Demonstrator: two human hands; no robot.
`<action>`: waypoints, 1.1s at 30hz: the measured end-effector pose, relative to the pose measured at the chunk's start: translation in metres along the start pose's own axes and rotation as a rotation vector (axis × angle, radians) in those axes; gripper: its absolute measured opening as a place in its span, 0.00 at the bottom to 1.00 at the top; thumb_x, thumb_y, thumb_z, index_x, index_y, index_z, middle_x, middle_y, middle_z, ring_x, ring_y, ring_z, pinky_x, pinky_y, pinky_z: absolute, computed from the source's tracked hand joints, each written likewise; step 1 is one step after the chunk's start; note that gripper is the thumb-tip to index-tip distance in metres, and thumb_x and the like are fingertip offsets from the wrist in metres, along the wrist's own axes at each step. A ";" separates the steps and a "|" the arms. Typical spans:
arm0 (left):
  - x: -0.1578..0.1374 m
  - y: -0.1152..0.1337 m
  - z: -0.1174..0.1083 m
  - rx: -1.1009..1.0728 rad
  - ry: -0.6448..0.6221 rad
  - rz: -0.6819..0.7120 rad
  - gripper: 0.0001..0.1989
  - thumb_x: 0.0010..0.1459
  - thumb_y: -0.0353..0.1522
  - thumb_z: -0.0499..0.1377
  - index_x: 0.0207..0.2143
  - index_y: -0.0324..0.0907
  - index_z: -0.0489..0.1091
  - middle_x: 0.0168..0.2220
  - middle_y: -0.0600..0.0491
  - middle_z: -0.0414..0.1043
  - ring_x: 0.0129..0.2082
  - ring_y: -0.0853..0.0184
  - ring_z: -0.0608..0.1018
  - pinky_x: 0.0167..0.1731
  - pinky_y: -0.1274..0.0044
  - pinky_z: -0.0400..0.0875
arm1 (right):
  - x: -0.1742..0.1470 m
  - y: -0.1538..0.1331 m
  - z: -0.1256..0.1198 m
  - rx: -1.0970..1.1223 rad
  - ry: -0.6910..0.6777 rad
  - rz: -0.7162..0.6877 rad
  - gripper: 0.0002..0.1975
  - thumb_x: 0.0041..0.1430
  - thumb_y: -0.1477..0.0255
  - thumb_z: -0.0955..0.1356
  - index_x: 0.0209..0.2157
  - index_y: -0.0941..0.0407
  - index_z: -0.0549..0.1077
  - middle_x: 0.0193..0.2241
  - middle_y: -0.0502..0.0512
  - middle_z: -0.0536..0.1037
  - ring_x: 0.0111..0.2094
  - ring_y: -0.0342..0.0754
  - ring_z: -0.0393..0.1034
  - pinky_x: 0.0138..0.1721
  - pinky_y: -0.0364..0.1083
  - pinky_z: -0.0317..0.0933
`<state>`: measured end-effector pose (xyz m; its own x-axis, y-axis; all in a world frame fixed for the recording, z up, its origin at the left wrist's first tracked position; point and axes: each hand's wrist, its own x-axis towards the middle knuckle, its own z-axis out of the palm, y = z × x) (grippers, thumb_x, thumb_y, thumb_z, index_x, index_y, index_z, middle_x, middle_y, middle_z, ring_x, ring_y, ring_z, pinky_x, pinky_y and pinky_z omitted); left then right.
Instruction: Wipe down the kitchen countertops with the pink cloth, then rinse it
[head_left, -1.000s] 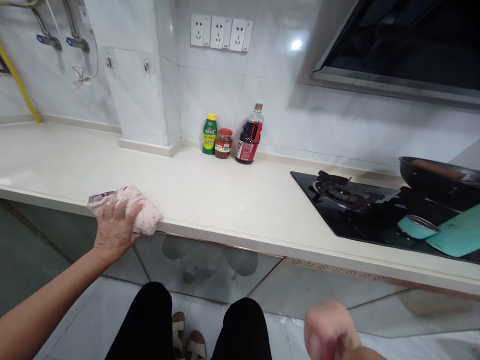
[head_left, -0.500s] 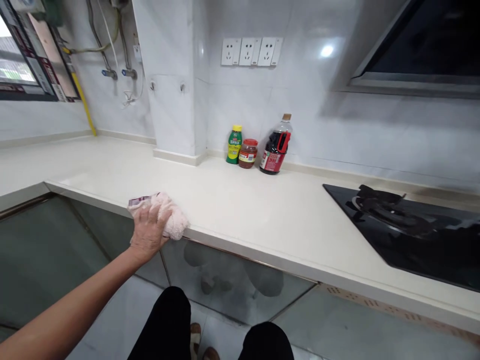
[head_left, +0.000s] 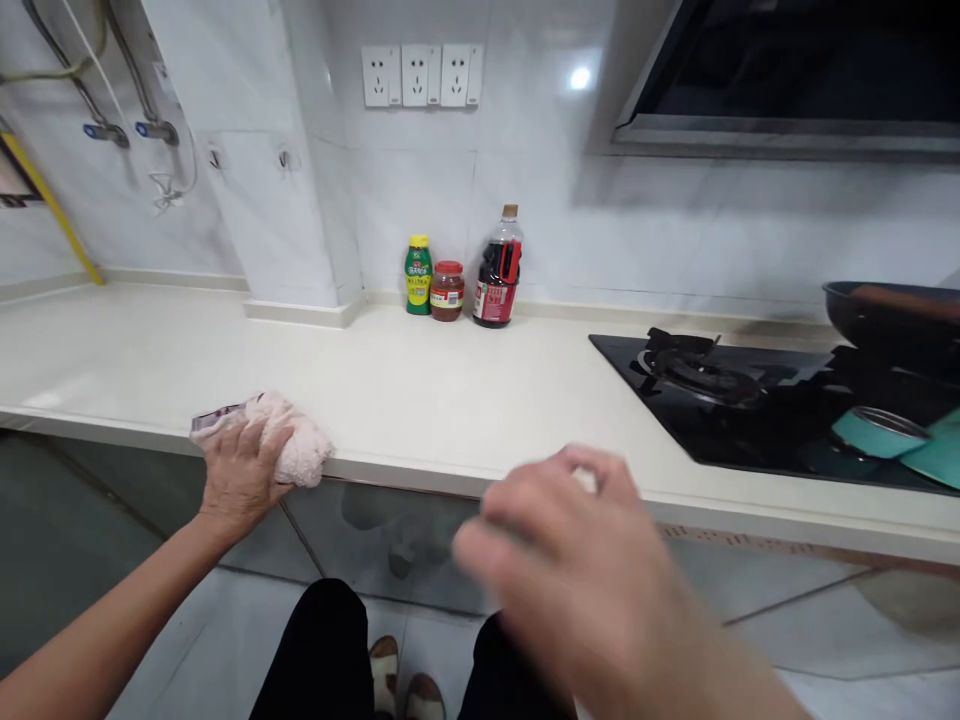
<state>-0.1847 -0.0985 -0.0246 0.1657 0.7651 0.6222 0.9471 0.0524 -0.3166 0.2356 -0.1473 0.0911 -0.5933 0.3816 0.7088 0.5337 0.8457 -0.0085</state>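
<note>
My left hand is closed over a pale pink fluffy cloth, which rests at the front edge of the white countertop. A purplish strip shows at the cloth's left end. Blurred by motion, my right hand hovers in front of the counter edge, right of centre. Its fingers are loosely bent and parted, and I see nothing in them.
Against the wall stand a green bottle, a red-lidded jar and a large dark sauce bottle. To the right is a black gas hob with a wok and a turquoise pot. A range hood hangs above.
My right hand has come into view from the lower right. The view has turned right, bringing in the wok and turquoise pot. My left hand still holds the cloth at the counter edge.
</note>
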 end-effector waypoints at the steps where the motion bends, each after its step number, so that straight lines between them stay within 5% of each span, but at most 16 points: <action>1: 0.002 0.000 -0.001 0.011 -0.019 0.007 0.27 0.59 0.39 0.59 0.59 0.40 0.65 0.60 0.39 0.66 0.60 0.43 0.65 0.58 0.52 0.59 | -0.001 0.030 0.001 -0.098 -0.009 0.037 0.14 0.61 0.78 0.61 0.40 0.50 0.75 0.36 0.52 0.75 0.38 0.49 0.68 0.49 0.56 0.52; 6: 0.017 0.024 -0.017 0.093 -0.132 0.054 0.32 0.53 0.39 0.63 0.59 0.38 0.66 0.57 0.36 0.69 0.56 0.42 0.69 0.52 0.56 0.62 | -0.055 0.195 0.009 -0.417 -0.191 0.546 0.19 0.66 0.70 0.56 0.42 0.54 0.77 0.43 0.61 0.75 0.45 0.57 0.68 0.46 0.56 0.55; 9: 0.032 0.064 -0.030 0.063 -0.171 0.086 0.35 0.48 0.40 0.68 0.58 0.38 0.68 0.56 0.34 0.70 0.53 0.40 0.70 0.50 0.55 0.63 | -0.094 0.248 0.022 -0.454 -0.299 0.827 0.22 0.67 0.63 0.55 0.46 0.53 0.76 0.48 0.63 0.74 0.48 0.62 0.66 0.47 0.60 0.57; 12: 0.048 0.117 -0.043 -0.006 -0.196 0.118 0.38 0.45 0.42 0.71 0.58 0.39 0.68 0.56 0.34 0.70 0.54 0.39 0.71 0.50 0.55 0.63 | -0.107 0.259 0.036 -0.382 -0.354 0.908 0.24 0.66 0.56 0.55 0.49 0.49 0.75 0.52 0.61 0.72 0.51 0.63 0.64 0.52 0.63 0.55; 18: 0.083 0.243 -0.061 -0.181 -0.171 0.359 0.45 0.42 0.46 0.73 0.60 0.39 0.64 0.55 0.36 0.71 0.55 0.43 0.71 0.53 0.56 0.63 | -0.100 0.248 0.041 -0.318 -0.388 0.839 0.26 0.68 0.53 0.53 0.53 0.48 0.72 0.54 0.61 0.70 0.54 0.61 0.62 0.56 0.63 0.54; 25: 0.119 0.389 -0.081 -0.326 0.044 0.618 0.32 0.55 0.45 0.64 0.55 0.33 0.66 0.48 0.32 0.72 0.50 0.44 0.74 0.49 0.54 0.62 | -0.108 0.257 0.049 -0.364 -0.353 0.810 0.24 0.68 0.58 0.53 0.52 0.50 0.74 0.52 0.62 0.73 0.50 0.60 0.66 0.51 0.60 0.61; 29: 0.123 0.420 -0.077 -0.367 0.161 0.613 0.16 0.65 0.34 0.54 0.52 0.37 0.69 0.44 0.36 0.73 0.47 0.52 0.75 0.44 0.60 0.63 | -0.118 0.269 0.047 -0.291 -0.325 0.763 0.26 0.67 0.64 0.50 0.47 0.53 0.76 0.49 0.62 0.77 0.52 0.57 0.67 0.54 0.56 0.61; 33: 0.117 0.412 -0.068 -0.362 0.231 0.623 0.18 0.67 0.31 0.49 0.56 0.41 0.68 0.44 0.38 0.73 0.43 0.56 0.74 0.39 0.63 0.62 | -0.130 0.282 0.049 -0.166 -0.261 0.720 0.26 0.63 0.56 0.53 0.43 0.52 0.75 0.47 0.60 0.78 0.54 0.57 0.68 0.56 0.57 0.59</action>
<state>0.2431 -0.0312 -0.0340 0.7155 0.4284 0.5519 0.6840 -0.5902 -0.4286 0.4343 0.0600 -0.0380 -0.1783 0.9078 0.3797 0.9119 0.2974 -0.2827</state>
